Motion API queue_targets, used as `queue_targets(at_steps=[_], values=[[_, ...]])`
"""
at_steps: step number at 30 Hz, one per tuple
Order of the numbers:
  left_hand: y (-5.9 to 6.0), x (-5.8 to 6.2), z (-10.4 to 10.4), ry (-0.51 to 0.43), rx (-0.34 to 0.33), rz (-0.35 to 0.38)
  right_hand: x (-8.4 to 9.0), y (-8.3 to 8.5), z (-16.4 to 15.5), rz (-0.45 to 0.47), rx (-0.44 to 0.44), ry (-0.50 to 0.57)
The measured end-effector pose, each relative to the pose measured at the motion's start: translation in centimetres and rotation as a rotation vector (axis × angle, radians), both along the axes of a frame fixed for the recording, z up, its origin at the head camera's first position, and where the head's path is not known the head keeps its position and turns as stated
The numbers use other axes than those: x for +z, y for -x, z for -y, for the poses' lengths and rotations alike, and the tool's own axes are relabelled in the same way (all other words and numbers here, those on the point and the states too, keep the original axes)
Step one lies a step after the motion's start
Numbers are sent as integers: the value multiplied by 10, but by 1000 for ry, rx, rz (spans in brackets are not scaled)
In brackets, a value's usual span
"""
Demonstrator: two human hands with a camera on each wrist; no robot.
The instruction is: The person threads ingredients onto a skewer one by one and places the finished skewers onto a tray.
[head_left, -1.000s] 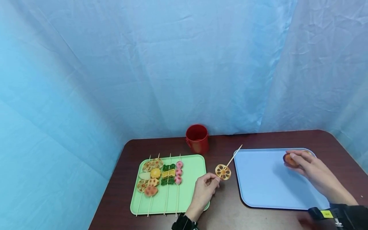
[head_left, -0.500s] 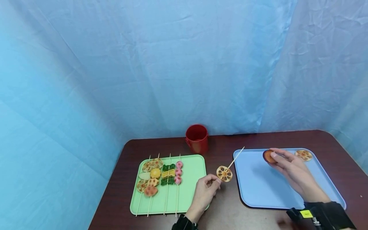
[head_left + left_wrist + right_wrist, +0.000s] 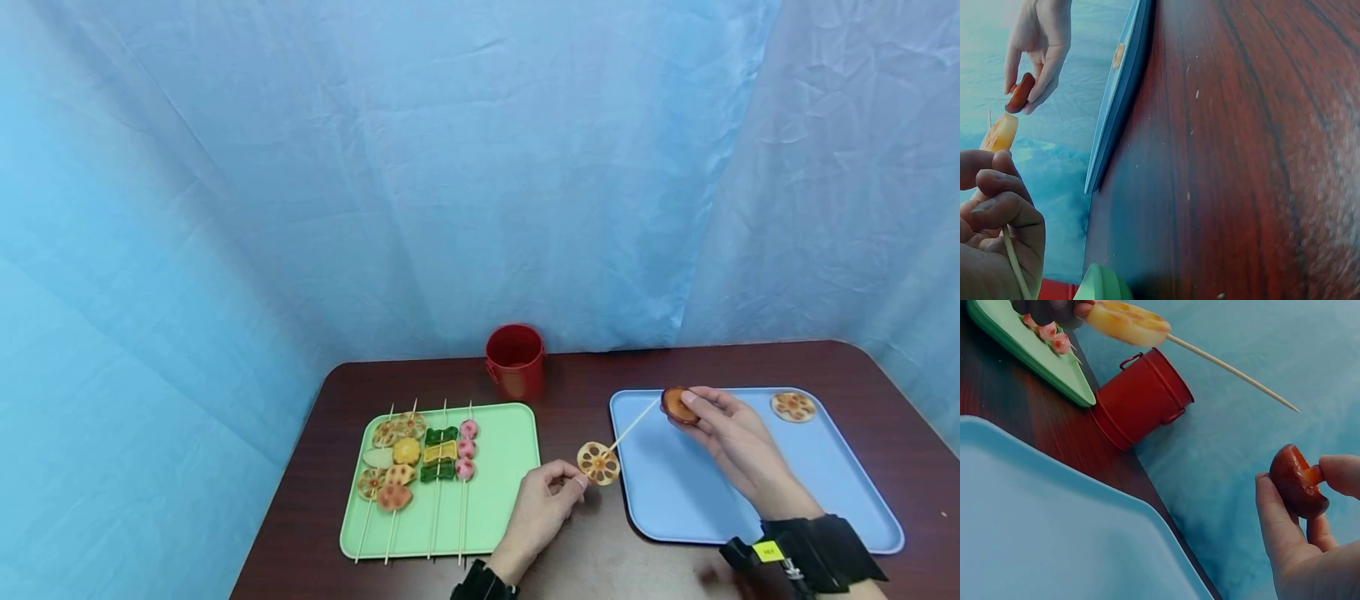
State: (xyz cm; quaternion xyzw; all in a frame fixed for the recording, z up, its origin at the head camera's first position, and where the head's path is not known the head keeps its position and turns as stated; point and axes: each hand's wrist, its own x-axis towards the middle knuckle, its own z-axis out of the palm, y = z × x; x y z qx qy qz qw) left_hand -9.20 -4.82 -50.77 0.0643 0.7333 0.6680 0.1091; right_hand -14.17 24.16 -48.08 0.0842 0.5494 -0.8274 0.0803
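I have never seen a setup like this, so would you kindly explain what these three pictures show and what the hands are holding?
No machine here: a person wears one camera on the head and one on each wrist. The head view looks down at a dark table. The left hand pinches a skewer carrying a lotus root slice. The right hand holds a brown mushroom piece near the skewer's tip. A green tray holds finished skewers, a blue tray one more slice, and a red cup stands behind.

Red bucket (image 3: 514, 361), green tray (image 3: 495, 500), skewers (image 3: 420, 454)
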Motion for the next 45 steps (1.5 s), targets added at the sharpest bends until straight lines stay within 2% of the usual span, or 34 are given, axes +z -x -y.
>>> queue_targets(at_steps=[7, 15, 23, 28, 33, 45], values=[[0, -1, -1, 43, -34, -60, 3, -1, 8, -20, 0, 6], [1, -1, -1, 79, -32, -43, 7, -2, 15, -27, 6, -11], [-1, -1, -3, 70, -15, -35, 7, -5, 20, -52, 19, -29], [-1, -2, -5, 69, -4, -15, 6, -7, 26, -85, 21, -104], [0, -3, -8, 61, 11, -3, 4, -8, 33, -66, 16, -192], [-1, -3, -12, 60, 47, -13, -3, -14, 50, -33, 3, -198]])
